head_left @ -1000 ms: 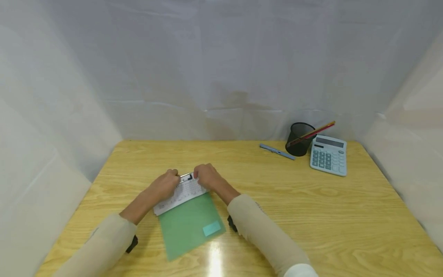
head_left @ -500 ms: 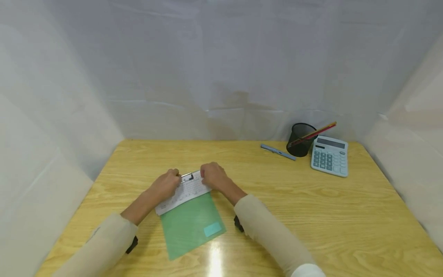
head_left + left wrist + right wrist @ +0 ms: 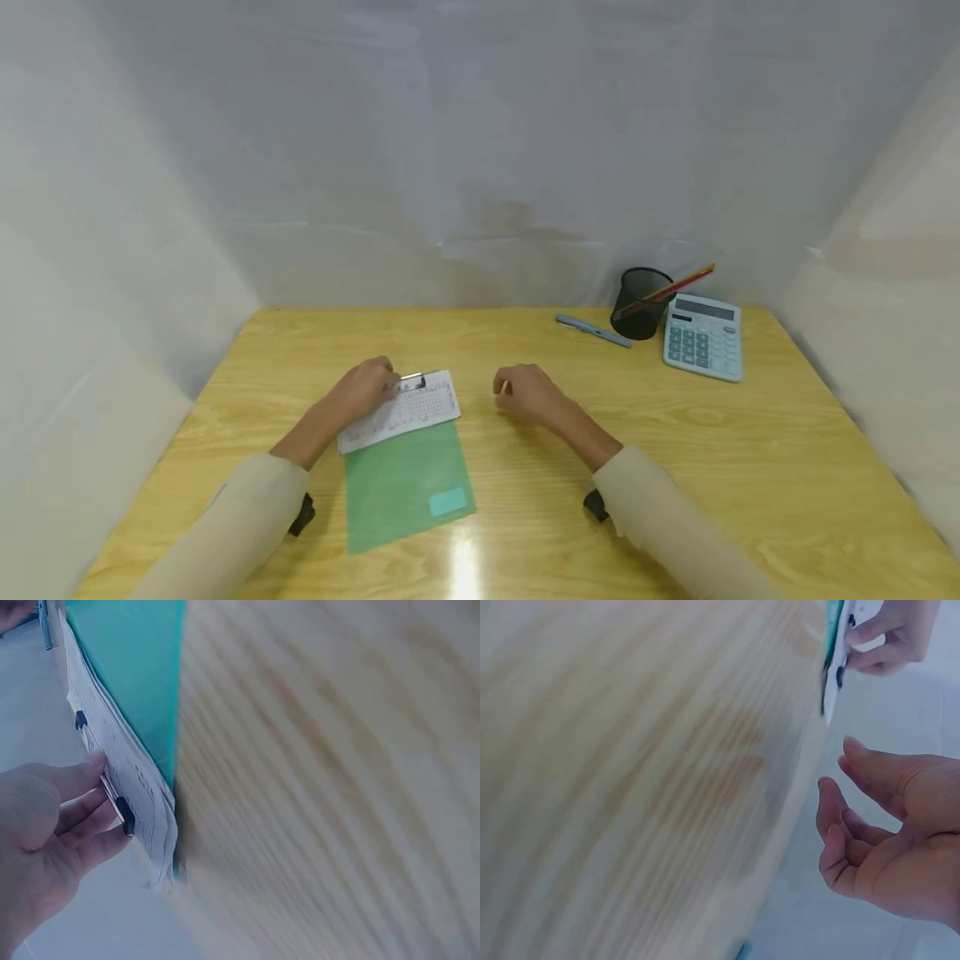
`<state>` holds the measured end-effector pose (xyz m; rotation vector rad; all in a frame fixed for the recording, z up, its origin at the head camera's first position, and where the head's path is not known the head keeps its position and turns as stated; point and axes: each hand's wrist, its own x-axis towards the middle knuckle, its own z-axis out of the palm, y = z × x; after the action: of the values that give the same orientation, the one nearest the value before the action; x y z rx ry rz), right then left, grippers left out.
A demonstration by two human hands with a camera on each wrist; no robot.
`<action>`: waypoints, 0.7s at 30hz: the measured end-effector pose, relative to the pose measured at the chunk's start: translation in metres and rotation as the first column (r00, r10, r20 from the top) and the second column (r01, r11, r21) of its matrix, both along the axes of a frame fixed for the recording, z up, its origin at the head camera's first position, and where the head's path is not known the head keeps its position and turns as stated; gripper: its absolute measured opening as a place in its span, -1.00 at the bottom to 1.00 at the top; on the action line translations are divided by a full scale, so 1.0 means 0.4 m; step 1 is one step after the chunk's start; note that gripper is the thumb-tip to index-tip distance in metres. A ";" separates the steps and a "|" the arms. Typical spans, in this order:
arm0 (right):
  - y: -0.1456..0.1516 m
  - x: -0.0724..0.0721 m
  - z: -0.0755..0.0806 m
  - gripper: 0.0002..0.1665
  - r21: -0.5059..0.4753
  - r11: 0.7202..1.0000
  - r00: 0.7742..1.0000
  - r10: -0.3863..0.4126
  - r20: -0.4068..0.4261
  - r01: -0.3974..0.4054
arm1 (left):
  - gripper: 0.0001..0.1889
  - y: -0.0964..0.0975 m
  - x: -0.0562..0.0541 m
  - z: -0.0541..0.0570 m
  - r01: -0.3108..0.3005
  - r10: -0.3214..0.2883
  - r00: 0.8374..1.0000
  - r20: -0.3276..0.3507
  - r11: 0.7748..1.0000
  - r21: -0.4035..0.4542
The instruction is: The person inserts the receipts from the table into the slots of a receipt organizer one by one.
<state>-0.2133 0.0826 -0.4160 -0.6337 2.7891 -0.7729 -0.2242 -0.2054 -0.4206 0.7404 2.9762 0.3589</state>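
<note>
A green folder (image 3: 408,475) with a light blue label lies on the table, with white printed sheets (image 3: 427,403) across its far end. A metal clip with black ends (image 3: 412,382) sits at the sheets' far edge. My left hand (image 3: 363,387) pinches this clip between thumb and fingers, which shows closely in the left wrist view as the hand (image 3: 52,817) at the clip's bar. To the right of the folder, apart from it, is my right hand (image 3: 531,393). Its fingers are loosely curled with nothing between them, as the right wrist view of the hand (image 3: 892,832) shows.
At the back right stands a black mesh pen cup (image 3: 642,304) with pencils (image 3: 678,283) leaning out of it. A light blue calculator (image 3: 703,337) lies beside the cup, and a blue pen (image 3: 592,330) lies to its left. White sheeting (image 3: 510,150) borders the table.
My right hand has let go of the sheets and moved right, away from the folder. My left hand stays at the clip. More of the sheets' right end shows now.
</note>
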 end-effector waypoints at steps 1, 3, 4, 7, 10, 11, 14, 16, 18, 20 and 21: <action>0.019 0.004 0.000 -0.89 -0.001 1.000 1.000 0.002 -0.002 -0.002 | -0.76 0.002 -0.004 0.000 0.001 -0.001 1.000 0.006 1.000 0.005; 0.056 0.011 0.002 -0.88 0.007 1.000 1.000 0.006 0.001 -0.006 | -0.76 0.007 -0.013 0.002 -0.019 0.018 0.999 0.029 0.999 0.028; 0.073 0.013 0.002 -0.88 0.016 1.000 1.000 0.006 0.003 -0.006 | -0.76 0.010 -0.018 0.002 -0.024 0.023 0.999 0.033 0.999 0.036; 0.116 0.013 0.007 -0.86 0.037 0.999 1.000 0.006 0.007 -0.006 | -0.77 0.014 -0.030 0.003 -0.041 0.039 0.999 0.038 0.997 0.058; 0.155 0.007 0.005 -0.86 0.060 0.998 1.000 -0.009 -0.016 0.010 | -0.77 0.020 -0.041 -0.002 -0.050 0.048 0.998 0.032 0.996 0.074; 0.168 0.004 0.004 -0.87 0.065 0.998 0.999 -0.010 -0.032 0.012 | -0.76 0.023 -0.043 -0.005 -0.047 0.045 0.999 0.030 0.996 0.078; 0.201 -0.004 0.000 -0.86 0.076 0.997 0.997 -0.030 -0.066 0.035 | -0.74 0.032 -0.046 -0.011 -0.045 0.042 0.999 0.030 0.996 0.079; 0.221 -0.011 0.000 -0.81 0.075 0.996 0.996 -0.039 -0.079 0.045 | -0.69 0.037 -0.043 -0.011 -0.053 0.050 0.998 0.040 0.996 0.072; 0.241 -0.017 0.001 -0.72 0.078 0.994 0.994 -0.068 -0.090 0.075 | -0.62 0.037 -0.039 -0.007 -0.063 0.060 0.997 0.042 0.996 0.062; 0.265 -0.026 0.002 -0.61 0.102 0.989 0.986 -0.096 -0.135 0.110 | -0.54 0.032 -0.036 0.000 -0.074 0.072 0.997 0.033 0.996 0.057; 0.277 -0.030 0.002 -0.55 0.119 0.984 0.979 -0.112 -0.169 0.133 | -0.50 0.026 -0.036 0.003 -0.078 0.077 0.997 0.021 0.996 0.052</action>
<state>-0.2255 0.1935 -0.4151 -0.5273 3.0207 -0.5780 -0.2384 -0.1949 -0.4192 0.6226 2.9942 0.4478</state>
